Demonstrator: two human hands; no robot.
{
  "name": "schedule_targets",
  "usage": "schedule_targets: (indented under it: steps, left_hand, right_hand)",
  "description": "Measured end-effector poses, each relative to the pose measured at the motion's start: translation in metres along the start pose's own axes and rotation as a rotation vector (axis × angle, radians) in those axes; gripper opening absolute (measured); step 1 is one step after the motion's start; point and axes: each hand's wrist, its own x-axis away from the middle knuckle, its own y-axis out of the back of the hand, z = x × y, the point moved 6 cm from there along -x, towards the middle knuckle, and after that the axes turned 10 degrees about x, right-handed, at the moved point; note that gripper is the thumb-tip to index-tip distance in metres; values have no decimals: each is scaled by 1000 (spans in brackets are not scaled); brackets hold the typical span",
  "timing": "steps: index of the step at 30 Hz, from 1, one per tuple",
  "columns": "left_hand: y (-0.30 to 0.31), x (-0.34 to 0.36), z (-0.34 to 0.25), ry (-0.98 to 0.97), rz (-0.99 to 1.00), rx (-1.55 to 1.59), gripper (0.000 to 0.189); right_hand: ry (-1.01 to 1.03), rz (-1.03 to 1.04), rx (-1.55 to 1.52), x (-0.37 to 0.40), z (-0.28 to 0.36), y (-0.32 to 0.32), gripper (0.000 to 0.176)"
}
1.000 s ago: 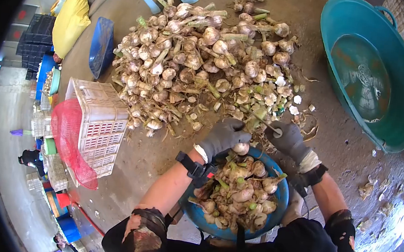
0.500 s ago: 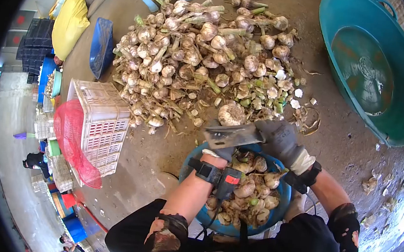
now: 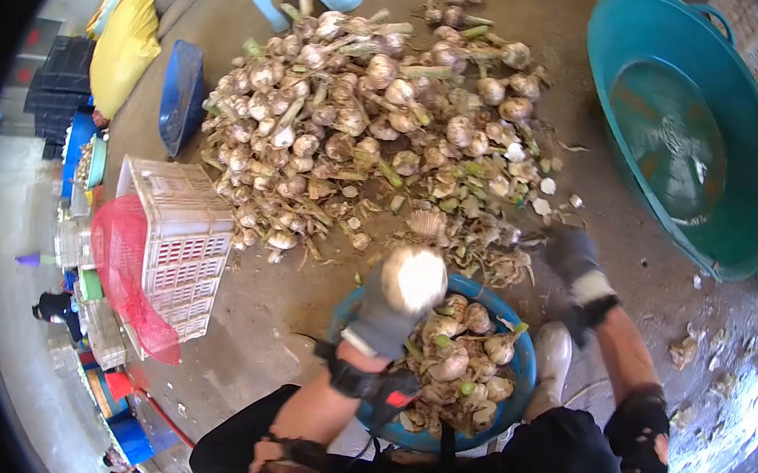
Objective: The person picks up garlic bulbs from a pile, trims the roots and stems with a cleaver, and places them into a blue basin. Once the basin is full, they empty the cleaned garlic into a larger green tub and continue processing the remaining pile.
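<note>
Garlic bulb (image 3: pixel 418 278): one, pale, raised above the near left rim of the blue basin (image 3: pixel 526 377). The fingers of your gloved left hand (image 3: pixel 384 316) are wrapped round it from below. The basin is heaped with more bulbs.

Your right hand (image 3: pixel 573 257): gloved and blurred, at the near edge of the garlic pile (image 3: pixel 364 115) on the floor. What its fingers hold cannot be told.

Surroundings: teal tub (image 3: pixel 686 130) right of the pile, white crate (image 3: pixel 180 239) with red net (image 3: pixel 121 269) to the left.

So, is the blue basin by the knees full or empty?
Full: garlic heaps above the blue basin rim; the left hand grips one bulb beside it.
</note>
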Motion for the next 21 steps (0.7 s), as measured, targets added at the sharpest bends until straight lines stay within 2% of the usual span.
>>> schedule_targets:
  steps: [1, 3, 4, 6, 8, 10, 11, 13, 15, 17, 18, 19, 21]
  left_hand:
    - [11, 8, -50, -165, 79, 347, 28]
    - [-1, 24, -47, 665, 411, 683, 25]
    - [0, 24, -35, 547, 599, 546, 30]
    - [17, -19, -11, -158, 868, -233, 39]
    - [65, -68, 8, 472, -2, 15, 38]
    - [80, -121, 44, 215, -159, -545, 40]
    - [75, -133, 55, 213, -161, -541, 40]
    - [55, -149, 80, 299, 27, -816, 41]
    - [54, -158, 107, 264, -18, -898, 38]
    - [67, -157, 127, 228, -140, -587, 35]
    - [61, -138, 78, 402, -117, -198, 34]
    - [65, -128, 75, 372, -232, -332, 34]
    - [42, -102, 79, 519, 8, 65, 36]
  right_hand:
    - [-104, -34, -49, 5, -23, -1, 19]
    - [-117, -4, -64, 20, -30, -4, 19]
    - [-131, -5, -81, 18, -32, -2, 20]
    - [-120, 44, -190, 18, -20, -10, 21]
    - [-120, 83, -305, 19, -7, -16, 22]
    - [-131, 188, -384, 19, 5, -23, 24]
    - [-132, 186, -380, 20, 7, -22, 24]
    - [-99, 176, -421, 22, 9, -21, 26]
    - [-120, 134, -433, 21, -10, -40, 26]
    - [-140, 113, -447, 26, -23, -50, 26]
    - [-136, 116, -389, 28, -25, -42, 25]
    - [-133, 117, -335, 29, -26, -34, 25]
    - [-82, 101, -323, 25, 0, -9, 24]
